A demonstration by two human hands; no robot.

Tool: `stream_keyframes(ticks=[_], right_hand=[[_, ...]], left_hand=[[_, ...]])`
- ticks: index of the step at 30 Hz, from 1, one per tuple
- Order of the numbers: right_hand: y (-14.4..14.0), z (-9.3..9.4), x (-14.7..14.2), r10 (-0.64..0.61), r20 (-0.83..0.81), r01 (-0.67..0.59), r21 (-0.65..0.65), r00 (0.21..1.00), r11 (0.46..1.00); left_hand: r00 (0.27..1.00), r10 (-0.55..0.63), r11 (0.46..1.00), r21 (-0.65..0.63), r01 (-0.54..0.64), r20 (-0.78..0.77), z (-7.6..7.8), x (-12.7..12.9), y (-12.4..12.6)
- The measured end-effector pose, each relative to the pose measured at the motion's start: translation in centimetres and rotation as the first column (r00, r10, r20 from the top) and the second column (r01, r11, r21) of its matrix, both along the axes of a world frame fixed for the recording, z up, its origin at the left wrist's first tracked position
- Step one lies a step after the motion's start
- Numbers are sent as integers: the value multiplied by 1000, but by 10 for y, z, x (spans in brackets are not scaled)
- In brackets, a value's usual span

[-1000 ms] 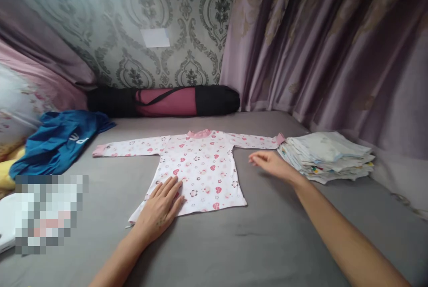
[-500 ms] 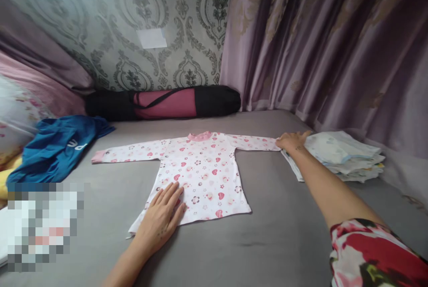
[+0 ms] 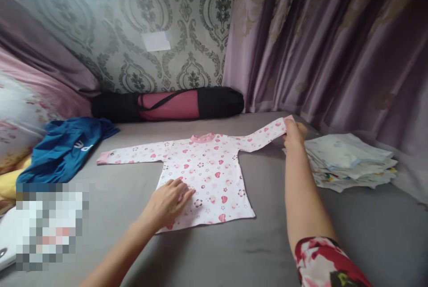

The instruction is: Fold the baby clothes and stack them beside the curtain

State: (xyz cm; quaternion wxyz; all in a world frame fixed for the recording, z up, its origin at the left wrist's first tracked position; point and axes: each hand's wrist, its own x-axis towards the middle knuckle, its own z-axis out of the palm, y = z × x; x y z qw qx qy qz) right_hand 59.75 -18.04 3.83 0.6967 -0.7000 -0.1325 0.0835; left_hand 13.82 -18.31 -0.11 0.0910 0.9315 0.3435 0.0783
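A child's long-sleeved shirt, white with pink hearts and flowers, lies spread on a grey sheet with its pink collar away from me. My right hand pinches the pink cuff of the right-hand sleeve, which is lifted and slants up and away from the body of the shirt. Over the lower left part of the shirt is my left hand, holding nothing, its fingers stretched out and a little bent. Whether its palm presses on the cloth I cannot tell. The other sleeve lies straight out to the left.
A stack of folded white cloths lies to the right. At the left are a blue garment and a partly blurred white item. A black and maroon roll bag lies along the wall, beside purple curtains.
My right hand has raised the sleeve's cuff and swung it up and away from me. My left hand has shifted slightly up and right over the shirt. The view has turned slightly.
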Motion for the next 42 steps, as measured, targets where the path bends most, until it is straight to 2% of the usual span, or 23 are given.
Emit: stream_keyframes(ticks=[1, 3, 5, 6, 8, 11, 14, 16, 20, 25, 29, 33, 38, 42], right_hand=[[3, 2, -2, -25, -112, 38, 111, 993, 993], [7, 4, -7, -22, -311, 122, 306, 950, 944], [10, 5, -11, 56, -435, 171, 465, 898, 869], [11, 5, -12, 88, -455, 175, 505, 886, 845], [13, 2, -13, 122, -464, 165, 531, 878, 831], [14, -4, -9, 153, -420, 100, 522, 895, 847], [13, -6, -3, 188, -355, 34, 534, 916, 845], [10, -6, 1, 197, -362, 47, 566, 911, 823], [6, -5, 4, 222, -400, 83, 618, 889, 781], [8, -6, 5, 252, -359, 42, 643, 898, 765], [7, -2, 1, 251, -407, 88, 654, 879, 752], [7, 1, -1, 247, -425, 94, 638, 871, 765], [9, -8, 9, 224, -373, 72, 635, 900, 769], [7, -12, 15, 140, -390, 94, 524, 910, 847]], left_hand=[[1000, -3, 999, -51, 3, -1, 7, 10, 9], [999, -35, 992, -123, 39, 36, 15, 34, 29], [987, -90, 987, -120, 106, 130, 15, 64, 49], [974, -135, 981, -115, 157, 183, 12, 81, 59], [941, -203, 966, -102, 238, 272, 4, 115, 79], [904, -281, 949, -45, 311, 322, -10, 164, 104], [911, -292, 947, -45, 318, 290, -22, 201, 126], [924, -267, 956, -42, 289, 275, -28, 217, 137], [946, -189, 977, -47, 209, 263, -36, 231, 148], [984, 28, 986, -164, 1, 176, -29, 243, 152], [993, 30, 975, -223, -4, 117, -20, 251, 158], [995, 43, 966, -259, -18, 92, -16, 254, 163], [986, 126, 963, -253, -95, 108, -16, 261, 166], [977, 194, 955, -244, -167, 90, -20, 266, 157]])
